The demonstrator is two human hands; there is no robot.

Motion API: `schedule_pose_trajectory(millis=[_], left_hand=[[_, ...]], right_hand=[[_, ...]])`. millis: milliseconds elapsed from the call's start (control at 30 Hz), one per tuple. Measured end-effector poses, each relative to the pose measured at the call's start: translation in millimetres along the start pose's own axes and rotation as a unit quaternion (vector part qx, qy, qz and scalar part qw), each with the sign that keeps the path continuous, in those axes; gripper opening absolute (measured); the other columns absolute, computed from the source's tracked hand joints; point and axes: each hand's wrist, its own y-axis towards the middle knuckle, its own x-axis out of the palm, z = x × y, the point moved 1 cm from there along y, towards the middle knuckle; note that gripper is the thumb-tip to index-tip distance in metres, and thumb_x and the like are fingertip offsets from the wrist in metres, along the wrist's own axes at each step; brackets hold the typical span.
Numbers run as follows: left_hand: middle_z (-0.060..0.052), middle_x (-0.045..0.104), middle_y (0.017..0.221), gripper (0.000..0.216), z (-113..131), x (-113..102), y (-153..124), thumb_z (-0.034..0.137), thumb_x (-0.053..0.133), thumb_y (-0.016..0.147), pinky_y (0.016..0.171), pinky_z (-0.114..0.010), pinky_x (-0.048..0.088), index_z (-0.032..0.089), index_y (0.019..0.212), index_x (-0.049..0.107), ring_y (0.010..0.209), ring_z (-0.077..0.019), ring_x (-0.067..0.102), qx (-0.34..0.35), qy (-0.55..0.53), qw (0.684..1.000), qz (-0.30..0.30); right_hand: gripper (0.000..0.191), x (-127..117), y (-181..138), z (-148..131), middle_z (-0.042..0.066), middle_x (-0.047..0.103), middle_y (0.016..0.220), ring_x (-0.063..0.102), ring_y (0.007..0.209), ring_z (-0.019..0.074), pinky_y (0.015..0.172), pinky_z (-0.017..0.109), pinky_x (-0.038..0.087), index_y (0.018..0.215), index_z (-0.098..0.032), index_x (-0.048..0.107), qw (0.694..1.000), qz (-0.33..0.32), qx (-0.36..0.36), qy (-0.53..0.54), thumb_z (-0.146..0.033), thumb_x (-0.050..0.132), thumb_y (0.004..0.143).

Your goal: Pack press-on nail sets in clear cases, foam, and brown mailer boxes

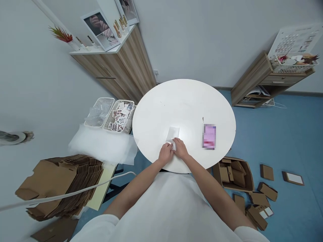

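My left hand (pixel 165 153) and my right hand (pixel 180 149) meet at the near side of the round white table (pixel 176 101). Both pinch the near end of a small white wrapped piece (pixel 172 135) that lies flat on the tabletop and stretches away from me. What is inside the wrap is too small to tell. A pink, blurred flat item (pixel 209 136) lies on the table to the right of my right hand, apart from it.
Two white baskets (pixel 127 126) with small cards and clear bags stand on a side table at left, by white foam sheets (pixel 101 144) and a stack of flat cardboard (pixel 63 181). An open box (pixel 233 173) and loose cartons lie on the blue floor at right.
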Motion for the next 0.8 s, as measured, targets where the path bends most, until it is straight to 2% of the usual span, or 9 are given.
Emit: schedule_pose_trajectory(millis=[67,133,267,367,500,567,667,800], left_hand=[[-0.008,0.051,0.096,0.045,2,0,-6,0.010,0.052,0.068,0.083,-0.038,0.039,0.022,0.111,0.053,0.093,-0.0238,0.048,0.010,-0.019,1.000,-0.009],[-0.010,0.051,0.100,0.047,4,0,-10,0.010,0.056,0.065,0.087,-0.039,0.037,0.023,0.111,0.053,0.098,-0.0263,0.046,0.001,-0.057,0.998,-0.004],[-0.014,0.050,0.112,0.041,11,4,-14,0.014,0.062,0.064,0.093,-0.040,0.032,0.020,0.104,0.055,0.111,-0.0310,0.038,-0.038,-0.151,0.987,0.034],[-0.014,0.046,0.119,0.044,14,6,-18,0.014,0.065,0.060,0.096,-0.040,0.030,0.020,0.102,0.054,0.117,-0.0322,0.032,-0.051,-0.170,0.984,0.014],[-0.010,0.045,0.120,0.054,8,-2,-26,0.015,0.065,0.059,0.097,-0.043,0.029,0.024,0.111,0.050,0.117,-0.0301,0.035,-0.014,-0.133,0.991,-0.021],[-0.010,0.046,0.119,0.054,3,-11,-26,0.016,0.064,0.061,0.099,-0.044,0.027,0.025,0.113,0.049,0.116,-0.0289,0.037,0.001,-0.135,0.991,-0.015],[-0.010,0.042,0.127,0.058,-6,-29,-15,0.016,0.066,0.059,0.103,-0.044,0.021,0.024,0.114,0.050,0.124,-0.0292,0.030,0.012,-0.143,0.990,0.015],[-0.008,0.040,0.133,0.064,-9,-45,11,0.013,0.074,0.046,0.103,-0.040,0.024,0.023,0.106,0.054,0.128,-0.0287,0.027,0.027,-0.213,0.976,-0.022]], right_hand=[[0.066,-2,-8,-2,0.011,0.028,0.141,0.027,0.127,0.0251,0.099,0.040,0.031,0.132,-0.015,0.031,1.000,0.017,-0.017,-0.020,-0.012,0.051,0.069],[0.065,-5,-14,-8,0.008,0.022,0.144,0.020,0.131,0.0246,0.101,0.042,0.026,0.134,-0.018,0.029,0.996,0.035,-0.056,-0.053,-0.007,0.044,0.072],[0.054,-6,-13,-21,0.004,0.033,0.140,0.028,0.129,0.0218,0.102,0.042,0.025,0.132,-0.025,0.034,0.981,-0.013,-0.175,-0.085,-0.007,0.037,0.081],[0.055,-5,-7,-17,0.007,0.035,0.139,0.030,0.128,0.0235,0.101,0.042,0.026,0.132,-0.021,0.033,0.983,-0.036,-0.149,-0.104,-0.008,0.040,0.079],[0.072,-2,-9,-2,0.007,0.020,0.145,0.015,0.133,0.0256,0.106,0.045,0.018,0.137,-0.018,0.022,0.981,-0.064,-0.143,-0.119,-0.015,0.053,0.072],[0.079,-1,-12,2,0.007,0.016,0.146,0.008,0.134,0.0272,0.106,0.047,0.016,0.138,-0.017,0.018,0.980,-0.071,-0.144,-0.115,-0.022,0.058,0.070],[0.079,3,-11,3,0.009,0.018,0.145,0.006,0.135,0.0263,0.105,0.044,0.024,0.138,-0.015,0.019,0.984,-0.076,-0.131,-0.092,-0.023,0.060,0.070],[0.071,6,-3,2,0.008,0.022,0.144,0.012,0.134,0.0230,0.097,0.040,0.037,0.137,-0.018,0.023,0.991,-0.075,-0.098,-0.061,-0.014,0.054,0.073]])
